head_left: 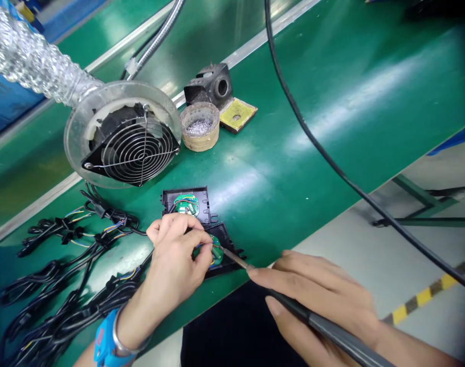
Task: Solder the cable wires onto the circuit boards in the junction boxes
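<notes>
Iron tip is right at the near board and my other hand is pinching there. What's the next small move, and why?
Probably ease the soldering iron tip the last bit onto the joint on the green circuit board. The right hand holds the iron aimed there, and the left hand pinches at the board's edge inside the black case, seemingly steadying a wire. Keep those fingers off the tip.

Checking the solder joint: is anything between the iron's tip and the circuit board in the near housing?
Nothing visible: the soldering iron in the right hand reaches the circuit board directly; the left hand fingers sit beside the tip.
</notes>
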Demonstrator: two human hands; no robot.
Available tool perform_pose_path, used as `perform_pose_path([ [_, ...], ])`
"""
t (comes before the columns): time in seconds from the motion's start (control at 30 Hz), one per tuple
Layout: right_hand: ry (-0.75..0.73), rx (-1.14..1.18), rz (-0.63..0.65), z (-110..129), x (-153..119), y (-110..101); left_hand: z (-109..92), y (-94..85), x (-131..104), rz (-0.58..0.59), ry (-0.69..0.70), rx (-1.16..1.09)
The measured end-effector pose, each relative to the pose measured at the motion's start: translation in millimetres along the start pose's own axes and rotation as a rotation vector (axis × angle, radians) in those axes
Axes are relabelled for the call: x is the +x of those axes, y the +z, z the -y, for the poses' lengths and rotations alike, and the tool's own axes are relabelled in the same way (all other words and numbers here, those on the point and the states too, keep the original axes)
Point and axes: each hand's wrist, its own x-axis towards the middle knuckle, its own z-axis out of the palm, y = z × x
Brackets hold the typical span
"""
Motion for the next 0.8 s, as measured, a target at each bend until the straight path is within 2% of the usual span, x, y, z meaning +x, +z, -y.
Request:
perform_pose_path([
  [0.13,-0.05,-0.005,-0.014,-2.3,-0.6,1.2,-0.4,-0.2,-0.1,-0.002,-0.001,-0.006],
  [0.27,0.002,-0.031,-0.007,-1.0,-1.6,-0.1,0.0,-0.2,-1.0,-0.008,-0.001,-0.007],
  [0.47,-0.004,0.009,-0.003,-1.0,-2.5,1.2,-0.1,1.3,-1.8,-0.01,0.007,0.021],
  [0.63,-0.089,0.007,-0.08,-4.3,-7.0,8.6,-0.6,3.3,-1.9,-0.034,0.015,0.03],
  [0.8,-0.067,-0.029,-0.037,-0.5,-15.1,8.0,-0.6,3.8,-1.8,-0.052,0.017,0.031],
])
